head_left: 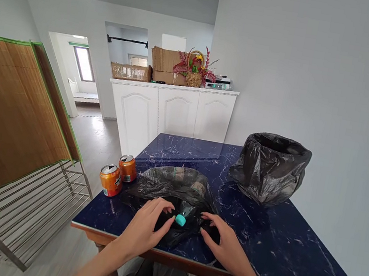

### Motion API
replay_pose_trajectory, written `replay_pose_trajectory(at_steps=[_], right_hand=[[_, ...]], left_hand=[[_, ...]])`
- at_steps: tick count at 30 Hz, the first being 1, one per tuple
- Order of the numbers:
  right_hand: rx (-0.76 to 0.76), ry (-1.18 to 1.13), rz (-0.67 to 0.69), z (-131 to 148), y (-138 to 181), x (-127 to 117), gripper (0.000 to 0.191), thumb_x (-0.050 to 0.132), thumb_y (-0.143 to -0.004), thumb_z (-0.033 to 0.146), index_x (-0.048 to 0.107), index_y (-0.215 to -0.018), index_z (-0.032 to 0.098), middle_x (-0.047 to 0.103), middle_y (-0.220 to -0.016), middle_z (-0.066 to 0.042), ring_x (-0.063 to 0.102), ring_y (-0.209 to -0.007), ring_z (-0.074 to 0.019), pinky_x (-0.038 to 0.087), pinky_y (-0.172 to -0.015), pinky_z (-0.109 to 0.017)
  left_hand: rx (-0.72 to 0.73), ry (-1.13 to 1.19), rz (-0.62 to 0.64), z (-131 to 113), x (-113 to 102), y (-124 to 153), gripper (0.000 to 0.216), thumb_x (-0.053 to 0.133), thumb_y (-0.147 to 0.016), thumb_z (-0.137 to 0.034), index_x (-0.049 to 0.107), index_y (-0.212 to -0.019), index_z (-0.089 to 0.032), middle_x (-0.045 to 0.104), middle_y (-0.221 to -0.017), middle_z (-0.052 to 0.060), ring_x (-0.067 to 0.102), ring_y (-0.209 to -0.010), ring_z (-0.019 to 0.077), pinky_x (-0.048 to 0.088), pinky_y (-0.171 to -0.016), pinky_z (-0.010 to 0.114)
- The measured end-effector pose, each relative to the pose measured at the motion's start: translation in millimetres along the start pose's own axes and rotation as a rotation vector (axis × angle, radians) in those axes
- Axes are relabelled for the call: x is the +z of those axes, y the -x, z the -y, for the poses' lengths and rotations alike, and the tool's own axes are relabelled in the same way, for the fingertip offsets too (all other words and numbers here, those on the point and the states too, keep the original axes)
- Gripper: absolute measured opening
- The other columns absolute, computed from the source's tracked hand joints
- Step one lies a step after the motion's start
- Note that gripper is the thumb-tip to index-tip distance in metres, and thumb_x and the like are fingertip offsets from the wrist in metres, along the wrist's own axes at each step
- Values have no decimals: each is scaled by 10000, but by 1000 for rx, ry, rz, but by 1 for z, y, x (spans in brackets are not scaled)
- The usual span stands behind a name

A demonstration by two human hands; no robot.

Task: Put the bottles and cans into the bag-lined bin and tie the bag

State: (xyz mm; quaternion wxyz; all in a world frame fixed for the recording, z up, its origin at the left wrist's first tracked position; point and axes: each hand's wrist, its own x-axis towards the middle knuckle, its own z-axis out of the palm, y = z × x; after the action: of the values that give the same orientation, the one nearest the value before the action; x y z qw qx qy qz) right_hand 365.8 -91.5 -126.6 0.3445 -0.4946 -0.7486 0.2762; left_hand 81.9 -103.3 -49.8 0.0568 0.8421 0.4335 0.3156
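A black plastic bag point(162, 181) lies on its side on the dark blue marbled table point(260, 237), its mouth towards me. Bottle shapes with labels show through the thin film. From the mouth sticks the neck of a clear plastic bottle point(187, 210) with a teal cap. My left hand point(148, 224) is at the left side of the mouth, thumb and fingers apart, the thumb close by the cap. To the right of the cap, my right hand point(223, 244) is at the bag's edge, its thumb and forefinger also spread. Neither hand grips anything that I can see.
Two opened orange soda cans point(110, 181) stand at the table's left edge. A bin lined with a black bag point(267, 171) is at the back right, near the wall. Beyond the table stands a white cabinet point(178, 113) bearing cardboard boxes and a flower basket point(194, 79).
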Motion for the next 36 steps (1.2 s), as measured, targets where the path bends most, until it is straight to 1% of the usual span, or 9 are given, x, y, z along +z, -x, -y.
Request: replay_pose_trajectory(at_steps=[3,12,15,19,23,27,30,32,36], right_hand=[[33,7,13,3,1,-2,465,538,-1052,528,565,-1492,377,663,-1465,-70,651,-1299,-303,592,-1012,-449],[18,2,17,4,0,-3,441,526,-1056,479,566,-1477,354,662,-1453,-67,642,-1292,-283,560,-1054,-442],[13,9,8,4,0,-3,438,529,-1052,464,573,-1472,347,669,-1439,-70,648,-1276,-281,556,-1054,-439],[20,4,9,5,0,-3,446,529,-1051,475,572,-1475,341,673,-1437,-76,649,-1276,-287,562,-1040,-440],[-4,1,-18,6,-1,-3,429,536,-1044,451,594,-1448,319,693,-1409,-83,670,-1238,-286,551,-1064,-452],[-15,-4,-30,6,-2,-3,428,539,-1040,443,599,-1441,306,701,-1396,-86,672,-1227,-287,545,-1076,-467],[12,-19,-1,6,-1,-3,448,531,-1049,473,579,-1469,326,679,-1434,-81,651,-1274,-294,542,-1084,-478],[47,-33,22,5,0,-2,466,530,-1053,507,566,-1489,346,659,-1468,-80,640,-1304,-303,561,-1061,-471],[65,-41,24,2,2,0,490,524,-1057,532,549,-1512,352,646,-1490,-86,653,-1292,-312,596,-1004,-453]], left_hand=[[-41,-31,22,-4,8,-12,192,577,-1060,-347,585,-1229,-255,730,-1113,67,707,-1037,257,556,-922,410],[-121,-225,140,-15,37,-26,353,636,-1012,-509,569,-1188,-210,759,-1049,105,751,-949,321,568,-863,457],[-161,-302,176,-17,43,-28,362,610,-1024,-410,538,-1288,-173,787,-1011,123,776,-928,340,572,-875,474],[-144,-377,96,-15,34,-25,243,547,-1032,-301,572,-1243,-184,801,-973,120,785,-905,332,585,-826,440],[-16,-437,-46,-13,-4,-10,304,484,-1076,-320,549,-1354,-214,798,-1133,119,783,-976,312,596,-857,435],[-14,-395,-173,-14,-67,12,322,440,-1097,-425,560,-1358,-280,779,-1164,81,780,-982,278,606,-844,390],[-119,-392,-298,-16,-122,26,324,400,-1090,-488,573,-1300,-311,777,-1111,54,771,-916,263,597,-764,372],[-239,-451,-409,-15,-156,31,367,401,-1060,-585,594,-1219,-316,769,-1089,46,751,-911,283,584,-791,402],[-444,-502,-510,-2,-204,31,527,437,-969,-750,618,-1110,-275,747,-1039,48,717,-898,291,545,-812,400]])
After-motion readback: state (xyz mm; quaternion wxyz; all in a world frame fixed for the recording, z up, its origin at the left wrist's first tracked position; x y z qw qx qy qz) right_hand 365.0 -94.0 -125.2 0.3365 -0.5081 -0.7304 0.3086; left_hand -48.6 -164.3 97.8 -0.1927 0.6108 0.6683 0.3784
